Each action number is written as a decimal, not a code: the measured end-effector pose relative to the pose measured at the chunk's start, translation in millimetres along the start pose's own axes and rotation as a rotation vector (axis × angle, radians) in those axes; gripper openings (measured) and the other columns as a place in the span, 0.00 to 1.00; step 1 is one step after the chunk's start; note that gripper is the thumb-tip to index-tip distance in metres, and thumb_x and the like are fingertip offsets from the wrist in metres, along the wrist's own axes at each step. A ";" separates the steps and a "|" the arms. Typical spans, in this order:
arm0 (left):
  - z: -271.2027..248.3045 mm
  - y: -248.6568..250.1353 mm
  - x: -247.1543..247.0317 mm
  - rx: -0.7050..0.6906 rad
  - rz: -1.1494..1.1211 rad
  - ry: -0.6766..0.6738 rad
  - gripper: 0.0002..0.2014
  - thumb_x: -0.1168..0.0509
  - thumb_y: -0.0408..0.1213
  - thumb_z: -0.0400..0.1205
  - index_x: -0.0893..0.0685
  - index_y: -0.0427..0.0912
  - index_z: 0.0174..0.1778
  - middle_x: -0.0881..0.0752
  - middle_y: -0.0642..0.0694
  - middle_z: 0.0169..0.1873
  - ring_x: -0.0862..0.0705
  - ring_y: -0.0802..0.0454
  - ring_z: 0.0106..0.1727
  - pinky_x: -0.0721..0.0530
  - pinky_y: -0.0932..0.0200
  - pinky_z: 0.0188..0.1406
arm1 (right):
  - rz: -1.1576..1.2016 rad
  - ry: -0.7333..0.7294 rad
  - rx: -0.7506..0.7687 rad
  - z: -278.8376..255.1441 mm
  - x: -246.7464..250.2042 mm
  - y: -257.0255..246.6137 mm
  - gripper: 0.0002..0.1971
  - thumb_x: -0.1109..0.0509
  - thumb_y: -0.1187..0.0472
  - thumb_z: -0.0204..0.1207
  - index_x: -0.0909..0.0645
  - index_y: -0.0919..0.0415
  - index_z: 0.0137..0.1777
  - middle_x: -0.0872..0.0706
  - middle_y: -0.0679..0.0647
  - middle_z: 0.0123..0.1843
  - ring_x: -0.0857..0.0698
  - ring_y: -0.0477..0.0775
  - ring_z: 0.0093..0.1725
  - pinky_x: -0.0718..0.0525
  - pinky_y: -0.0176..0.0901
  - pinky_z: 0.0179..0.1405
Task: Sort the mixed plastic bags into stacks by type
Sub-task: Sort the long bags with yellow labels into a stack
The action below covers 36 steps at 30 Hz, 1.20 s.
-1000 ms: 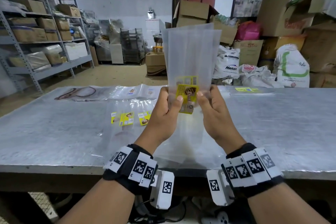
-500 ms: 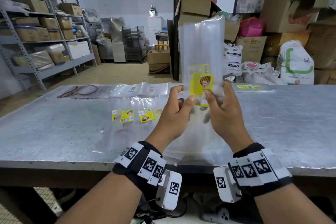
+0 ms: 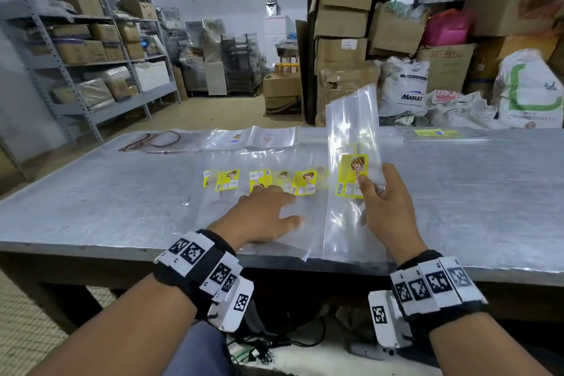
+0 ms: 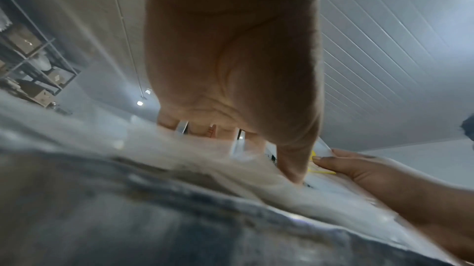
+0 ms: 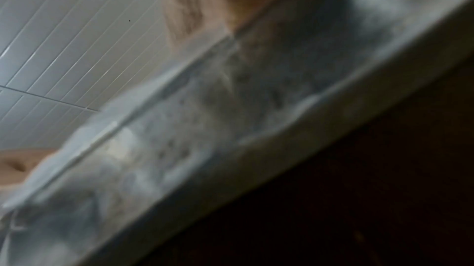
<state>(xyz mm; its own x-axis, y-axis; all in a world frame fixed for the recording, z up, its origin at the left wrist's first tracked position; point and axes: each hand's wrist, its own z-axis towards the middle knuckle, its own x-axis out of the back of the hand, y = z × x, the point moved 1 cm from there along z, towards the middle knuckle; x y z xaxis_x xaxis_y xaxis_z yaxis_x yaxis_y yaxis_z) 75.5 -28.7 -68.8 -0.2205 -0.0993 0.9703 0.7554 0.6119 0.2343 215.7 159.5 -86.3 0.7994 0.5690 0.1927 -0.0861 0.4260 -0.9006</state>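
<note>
Right hand (image 3: 385, 207) pinches a clear bag (image 3: 352, 143) upright (mid-sort), left hand (image 3: 268, 214) flat on the spread bags (image 3: 259, 180); next, lay it with its kind.

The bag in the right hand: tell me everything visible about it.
The bag is a long, narrow sleeve of clear, glossy plastic with a yellow printed label about midway along it. It stands nearly upright, its top edge above the table's far side, its lower end trailing onto the table near the front edge. The right hand pinches it at the label, thumb on the front. Its lower part lies beside or over other clear bags that the left hand presses flat; whether it overlaps them cannot be told.
</note>
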 end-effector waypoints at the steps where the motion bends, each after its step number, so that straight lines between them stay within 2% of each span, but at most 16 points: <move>1: -2.5 -3.2 1.3 -0.035 -0.003 -0.016 0.31 0.37 0.61 0.86 0.30 0.57 0.85 0.34 0.52 0.84 0.39 0.46 0.85 0.36 0.44 0.83 | 0.005 -0.002 0.008 -0.2 -2.7 0.4 0.06 0.34 0.55 0.88 0.25 0.41 0.54 0.12 0.60 0.36 0.17 0.60 0.20 0.21 0.41 0.22; 4: -5.0 -15.4 4.2 -0.126 -0.015 -0.038 0.29 0.33 0.58 0.85 0.27 0.57 0.83 0.31 0.54 0.82 0.37 0.49 0.84 0.35 0.48 0.83 | 0.004 0.011 0.015 -0.5 -8.5 4.1 0.15 0.33 0.55 0.87 0.26 0.29 0.46 0.15 0.52 0.29 0.22 0.54 0.19 0.21 0.44 0.26; 8: -6.0 -26.8 15.6 -0.189 -0.034 -0.037 0.27 0.29 0.57 0.82 0.22 0.58 0.78 0.25 0.59 0.77 0.30 0.58 0.78 0.32 0.59 0.77 | 0.069 0.055 -0.018 -1.5 -7.3 8.7 0.09 0.32 0.53 0.87 0.23 0.34 0.50 0.12 0.63 0.38 0.22 0.55 0.22 0.20 0.46 0.23; 11: 1.9 -33.6 27.8 -0.120 -0.064 0.053 0.26 0.30 0.60 0.81 0.20 0.60 0.75 0.22 0.60 0.74 0.24 0.57 0.75 0.27 0.55 0.76 | 0.066 0.056 -0.021 -2.7 -5.4 8.6 0.10 0.32 0.53 0.87 0.23 0.33 0.50 0.11 0.64 0.39 0.21 0.55 0.22 0.20 0.44 0.21; 13: 11.7 -37.6 33.4 -0.035 -0.015 0.122 0.24 0.34 0.66 0.80 0.18 0.60 0.69 0.20 0.58 0.68 0.22 0.52 0.72 0.23 0.52 0.71 | 0.048 0.043 -0.008 -3.4 -5.7 7.8 0.14 0.32 0.53 0.87 0.24 0.28 0.46 0.12 0.62 0.37 0.23 0.54 0.21 0.22 0.42 0.19; 14: 16.6 -39.6 33.5 -0.004 0.024 0.115 0.26 0.37 0.69 0.80 0.17 0.59 0.67 0.20 0.56 0.66 0.21 0.50 0.71 0.22 0.50 0.69 | 0.036 0.038 -0.004 -3.9 -6.1 6.8 0.14 0.32 0.53 0.87 0.25 0.28 0.46 0.12 0.62 0.37 0.23 0.54 0.21 0.23 0.43 0.20; 17: 24.7 -40.4 24.6 0.032 0.122 -0.038 0.32 0.39 0.67 0.84 0.25 0.54 0.80 0.24 0.49 0.75 0.25 0.43 0.75 0.25 0.44 0.74 | 0.005 0.030 -0.007 -5.1 -6.7 4.9 0.14 0.32 0.51 0.87 0.25 0.26 0.47 0.10 0.61 0.40 0.22 0.54 0.23 0.18 0.52 0.25; 19: 26.6 -40.2 19.0 -0.013 0.146 -0.089 0.32 0.40 0.66 0.85 0.27 0.53 0.82 0.26 0.49 0.77 0.26 0.42 0.76 0.26 0.43 0.75 | 0.001 0.037 -0.011 -5.1 -6.0 6.6 0.15 0.32 0.51 0.87 0.25 0.23 0.46 0.10 0.60 0.40 0.21 0.55 0.24 0.17 0.54 0.27; 22: 25.1 -38.1 21.0 -0.086 0.164 -0.118 0.33 0.40 0.65 0.85 0.30 0.55 0.85 0.29 0.53 0.81 0.28 0.46 0.79 0.28 0.45 0.77 | 0.001 0.041 0.008 -3.0 -5.1 11.3 0.10 0.32 0.52 0.87 0.25 0.33 0.48 0.10 0.58 0.36 0.23 0.54 0.23 0.19 0.50 0.28; 26: 21.5 -42.5 34.6 -0.138 0.152 -0.188 0.33 0.35 0.66 0.83 0.29 0.59 0.84 0.31 0.60 0.82 0.29 0.54 0.81 0.32 0.50 0.82 | -0.007 0.046 0.000 -0.5 -6.0 16.8 0.07 0.33 0.53 0.87 0.25 0.38 0.50 0.10 0.57 0.35 0.23 0.55 0.23 0.18 0.53 0.28; 29: 22.2 -42.5 50.1 -0.080 0.140 -0.123 0.32 0.32 0.63 0.82 0.26 0.57 0.81 0.26 0.54 0.79 0.27 0.51 0.79 0.30 0.50 0.80 | -0.010 0.037 0.005 -0.3 -6.1 19.1 0.04 0.33 0.52 0.87 0.25 0.39 0.53 0.10 0.59 0.35 0.24 0.54 0.23 0.18 0.53 0.29; 31: 25.6 -41.1 58.6 -0.010 0.147 -0.048 0.30 0.33 0.60 0.84 0.22 0.45 0.77 0.21 0.46 0.74 0.23 0.46 0.75 0.26 0.50 0.75 | -0.020 0.037 0.010 0.2 -6.0 20.7 0.06 0.33 0.52 0.87 0.25 0.38 0.52 0.11 0.56 0.32 0.26 0.51 0.23 0.22 0.48 0.29; 33: 30.8 -44.5 61.3 0.092 0.141 -0.033 0.36 0.34 0.64 0.83 0.23 0.39 0.77 0.20 0.43 0.74 0.23 0.44 0.74 0.26 0.50 0.73 | -0.017 0.035 0.017 0.5 -6.4 21.6 0.05 0.33 0.52 0.87 0.25 0.38 0.52 0.14 0.54 0.29 0.28 0.48 0.22 0.25 0.46 0.30; 35: 36.1 -49.9 58.6 0.187 0.138 -0.072 0.43 0.34 0.70 0.78 0.26 0.41 0.81 0.24 0.44 0.79 0.25 0.46 0.77 0.28 0.52 0.74 | -0.019 0.037 0.018 1.1 -6.8 23.0 0.04 0.33 0.52 0.87 0.25 0.41 0.54 0.15 0.51 0.27 0.29 0.46 0.21 0.26 0.45 0.29; 36: 39.5 -52.4 57.1 0.227 0.137 -0.090 0.44 0.33 0.72 0.77 0.24 0.40 0.79 0.23 0.44 0.78 0.23 0.46 0.74 0.27 0.53 0.72 | -0.019 0.040 0.013 1.5 -7.0 23.8 0.04 0.33 0.52 0.87 0.25 0.43 0.56 0.16 0.50 0.26 0.30 0.45 0.21 0.26 0.44 0.29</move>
<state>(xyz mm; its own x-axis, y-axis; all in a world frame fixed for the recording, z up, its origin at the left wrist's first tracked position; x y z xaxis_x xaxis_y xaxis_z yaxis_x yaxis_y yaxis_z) -1.1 -35.4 -28.1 -0.1868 0.0604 0.9805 0.6268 0.7759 0.0716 207.2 166.7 -108.5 0.8240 0.5323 0.1941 -0.0781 0.4459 -0.8917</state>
